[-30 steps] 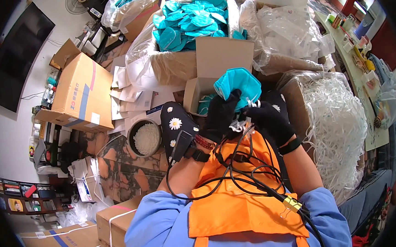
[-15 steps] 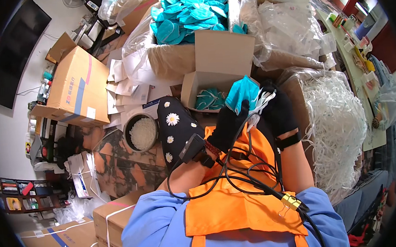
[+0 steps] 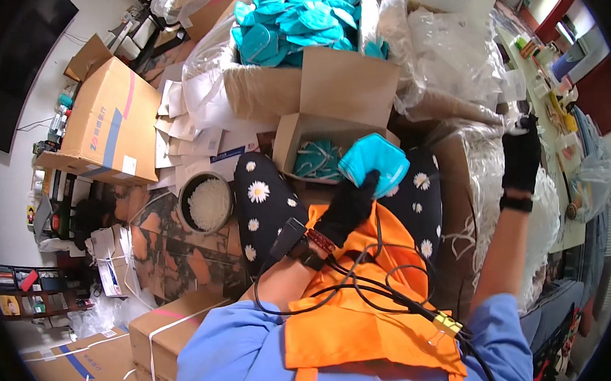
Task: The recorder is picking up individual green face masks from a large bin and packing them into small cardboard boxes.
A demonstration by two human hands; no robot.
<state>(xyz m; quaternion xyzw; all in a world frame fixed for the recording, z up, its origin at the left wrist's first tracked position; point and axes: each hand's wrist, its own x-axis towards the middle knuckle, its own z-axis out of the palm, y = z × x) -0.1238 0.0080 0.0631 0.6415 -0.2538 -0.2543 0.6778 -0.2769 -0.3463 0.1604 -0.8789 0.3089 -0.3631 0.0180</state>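
Note:
My left hand [image 3: 353, 207], in a black glove, pinches the lower edge of a teal face mask [image 3: 375, 159] over my lap. The mask is tilted with its broad outer side showing; no straps can be made out on it. My right hand [image 3: 521, 158], also black-gloved, is stretched far to the right above a heap of white elastic straps [image 3: 509, 212]. Its fingers are bent, with a small whitish bit at their tips that I cannot identify. Just beyond the held mask stands an open cardboard box [image 3: 349, 125] with several teal masks [image 3: 317, 160] inside.
A large plastic-lined carton [image 3: 263, 87] at the back is heaped with loose teal masks [image 3: 301, 21]. Left of my knees stands a round tub [image 3: 185, 211] of white pellets. Cables [image 3: 354, 275] hang across my orange apron [image 3: 358, 328]. A big carton [image 3: 113, 126] stands at the left.
My right hand has let go of the mask and swung out right over the strap heap. My left hand keeps the mask, now lower and turned broadside. The white straps beside it no longer show.

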